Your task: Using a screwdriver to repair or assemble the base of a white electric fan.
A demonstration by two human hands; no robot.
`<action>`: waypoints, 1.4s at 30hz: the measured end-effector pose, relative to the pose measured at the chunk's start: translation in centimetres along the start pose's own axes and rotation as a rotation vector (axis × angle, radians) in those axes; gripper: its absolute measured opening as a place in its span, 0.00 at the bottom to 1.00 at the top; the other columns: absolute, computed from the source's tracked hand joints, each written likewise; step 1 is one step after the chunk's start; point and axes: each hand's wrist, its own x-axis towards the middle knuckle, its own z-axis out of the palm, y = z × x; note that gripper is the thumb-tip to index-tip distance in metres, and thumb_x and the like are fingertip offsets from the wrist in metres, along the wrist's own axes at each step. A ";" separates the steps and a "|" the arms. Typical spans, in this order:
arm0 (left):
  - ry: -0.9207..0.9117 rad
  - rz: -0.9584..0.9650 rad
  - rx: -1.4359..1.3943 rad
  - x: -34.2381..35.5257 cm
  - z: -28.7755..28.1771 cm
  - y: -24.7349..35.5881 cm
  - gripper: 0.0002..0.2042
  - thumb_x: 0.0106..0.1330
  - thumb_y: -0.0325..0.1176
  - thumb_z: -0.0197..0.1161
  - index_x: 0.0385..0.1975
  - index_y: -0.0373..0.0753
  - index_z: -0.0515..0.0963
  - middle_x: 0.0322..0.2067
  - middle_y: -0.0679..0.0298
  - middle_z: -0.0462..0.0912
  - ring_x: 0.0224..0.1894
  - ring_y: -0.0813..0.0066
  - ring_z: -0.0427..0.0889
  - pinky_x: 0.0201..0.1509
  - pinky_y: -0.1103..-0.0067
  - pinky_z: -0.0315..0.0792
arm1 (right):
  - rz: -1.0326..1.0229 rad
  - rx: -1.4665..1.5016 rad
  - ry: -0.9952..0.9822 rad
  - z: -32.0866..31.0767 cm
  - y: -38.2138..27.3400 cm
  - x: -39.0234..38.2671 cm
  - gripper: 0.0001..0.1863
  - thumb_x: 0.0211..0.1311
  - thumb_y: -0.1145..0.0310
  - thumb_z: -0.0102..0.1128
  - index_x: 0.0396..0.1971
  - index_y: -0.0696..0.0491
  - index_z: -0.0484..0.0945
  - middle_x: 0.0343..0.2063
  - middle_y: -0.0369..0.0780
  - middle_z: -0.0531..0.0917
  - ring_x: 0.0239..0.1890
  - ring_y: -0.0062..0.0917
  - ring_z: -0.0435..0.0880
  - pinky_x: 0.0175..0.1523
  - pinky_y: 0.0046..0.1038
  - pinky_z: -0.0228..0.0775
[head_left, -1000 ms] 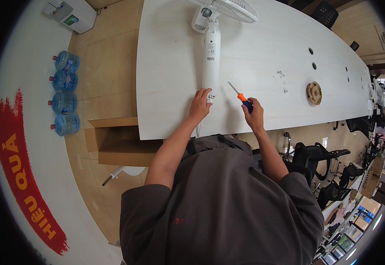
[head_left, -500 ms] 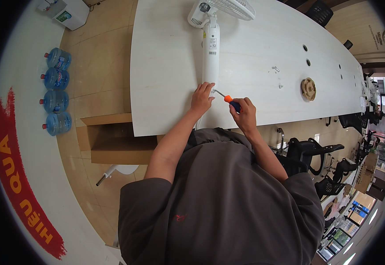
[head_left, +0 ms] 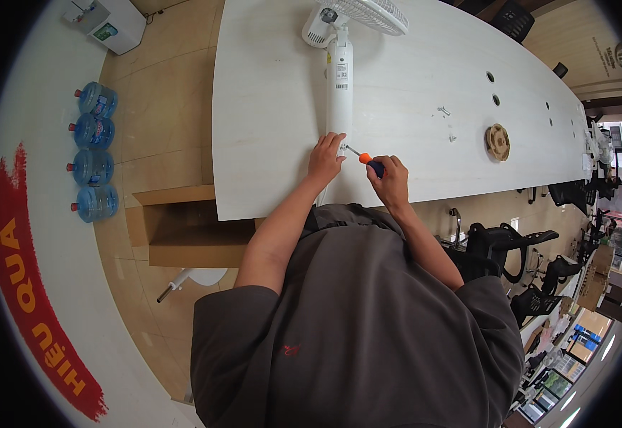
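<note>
A white fan lies on the white table (head_left: 268, 107), its grille (head_left: 378, 18) at the far end and its long column (head_left: 339, 100) pointing toward me. My left hand (head_left: 325, 160) is closed round the column's lower end, fingers over it. My right hand (head_left: 389, 182) grips an orange and dark blue screwdriver (head_left: 364, 158), its tip at small fittings on that end of the column. To the right lie small metal pieces (head_left: 444, 111) and a brown round part (head_left: 497, 142).
An open cardboard box (head_left: 193, 250) sits left under the near edge, a white fan base (head_left: 204, 277) on the floor by it. Several water bottles (head_left: 95, 167) line the left wall near a white dispenser (head_left: 114, 28). Black chairs (head_left: 503, 250) stand along the table's right.
My right hand with the screwdriver has moved left, bringing the tip from bare table onto the column's lower end. My left hand still holds the column. The view has shifted slightly.
</note>
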 end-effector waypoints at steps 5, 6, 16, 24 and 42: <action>-0.020 -0.024 -0.001 -0.2 0.1 -0.1 0.30 0.48 0.25 0.71 0.54 0.39 0.71 0.48 0.59 0.74 0.52 0.57 0.73 0.55 0.68 0.71 | 0.018 -0.036 0.000 0.2 -0.4 0.2 0.10 0.51 0.70 0.68 0.33 0.57 0.80 0.26 0.48 0.79 0.27 0.40 0.80 0.33 0.36 0.74; -0.017 -0.023 -0.005 -0.2 0.1 0.0 0.30 0.48 0.24 0.71 0.54 0.39 0.71 0.48 0.59 0.74 0.52 0.57 0.73 0.55 0.68 0.71 | 0.019 -0.036 0.002 0.4 -0.4 0.2 0.10 0.51 0.70 0.68 0.33 0.57 0.80 0.26 0.48 0.79 0.27 0.40 0.80 0.33 0.36 0.74; -0.004 -0.010 0.002 -0.1 0.1 0.1 0.30 0.48 0.24 0.71 0.55 0.39 0.70 0.46 0.59 0.73 0.52 0.57 0.73 0.54 0.67 0.71 | -0.083 -0.199 -0.078 1.1 -2.2 0.3 0.09 0.54 0.76 0.63 0.37 0.52 0.79 0.32 0.45 0.74 0.23 0.39 0.79 0.27 0.38 0.72; -0.004 -0.016 -0.011 -0.2 0.2 -0.3 0.30 0.48 0.24 0.72 0.54 0.40 0.71 0.46 0.59 0.74 0.51 0.57 0.74 0.53 0.67 0.72 | -0.075 -0.010 0.055 1.0 -2.8 0.2 0.16 0.56 0.74 0.66 0.44 0.57 0.73 0.43 0.49 0.70 0.32 0.41 0.80 0.32 0.36 0.74; -0.047 -0.056 -0.022 0.2 0.0 -0.3 0.30 0.48 0.23 0.71 0.54 0.43 0.71 0.46 0.61 0.74 0.50 0.58 0.74 0.53 0.66 0.72 | 0.202 -0.342 -0.237 0.1 -2.9 2.9 0.18 0.62 0.68 0.62 0.48 0.57 0.68 0.45 0.56 0.69 0.29 0.46 0.82 0.25 0.37 0.75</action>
